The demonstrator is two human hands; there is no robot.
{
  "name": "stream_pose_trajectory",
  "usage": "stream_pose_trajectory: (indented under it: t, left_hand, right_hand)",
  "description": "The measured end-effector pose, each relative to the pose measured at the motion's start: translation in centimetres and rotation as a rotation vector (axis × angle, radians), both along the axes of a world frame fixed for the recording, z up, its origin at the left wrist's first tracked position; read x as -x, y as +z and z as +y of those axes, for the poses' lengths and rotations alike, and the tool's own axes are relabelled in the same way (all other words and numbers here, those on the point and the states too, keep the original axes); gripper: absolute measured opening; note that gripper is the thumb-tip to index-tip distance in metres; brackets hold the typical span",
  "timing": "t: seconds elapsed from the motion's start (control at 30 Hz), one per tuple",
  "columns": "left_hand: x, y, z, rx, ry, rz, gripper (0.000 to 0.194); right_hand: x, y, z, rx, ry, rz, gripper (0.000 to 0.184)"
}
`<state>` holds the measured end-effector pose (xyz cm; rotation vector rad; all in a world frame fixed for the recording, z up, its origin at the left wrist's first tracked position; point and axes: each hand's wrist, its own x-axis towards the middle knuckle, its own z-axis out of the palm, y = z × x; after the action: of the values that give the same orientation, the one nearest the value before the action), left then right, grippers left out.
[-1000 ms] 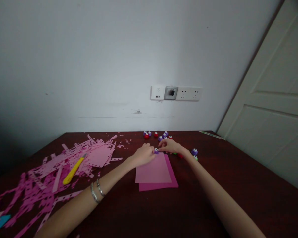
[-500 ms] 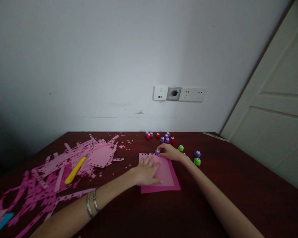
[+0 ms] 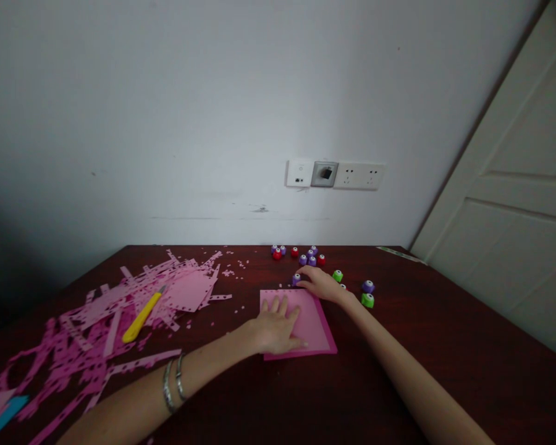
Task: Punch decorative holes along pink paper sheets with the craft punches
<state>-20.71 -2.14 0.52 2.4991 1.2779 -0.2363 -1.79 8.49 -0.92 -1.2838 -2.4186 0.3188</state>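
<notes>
My left hand (image 3: 278, 329) lies flat with spread fingers on a light pink sheet of paper (image 3: 308, 312). Beneath that sheet a darker pink sheet (image 3: 330, 347) shows along the right and near edges. Small holes run along the sheet's far edge. Just beyond this edge, my right hand (image 3: 321, 283) has its thumb and fingers closed on a small purple paper punch (image 3: 296, 280). Tiny punched paper bits lie close to the punch.
Several purple, red and green punches (image 3: 312, 261) stand at the back and right. A yellow craft knife (image 3: 141, 318) rests on a heap of pink paper strips (image 3: 92, 358) at the left. Blue paper (image 3: 7, 414) lies at the lower left. The wall (image 3: 213, 123) rises behind the table.
The purple punch has moved slightly away from me, off the paper's far edge. The light pink sheet has slid towards me under my left hand, covering more of the darker sheet.
</notes>
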Motion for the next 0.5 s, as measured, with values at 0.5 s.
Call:
stream_pose_trajectory:
  t: [0.5]
  left_hand:
    - [-0.1,-0.3,-0.1,-0.045,-0.008,-0.005,0.087]
  right_hand:
    - [-6.9,2.8,0.4,-0.175,-0.588,-0.094,0.034]
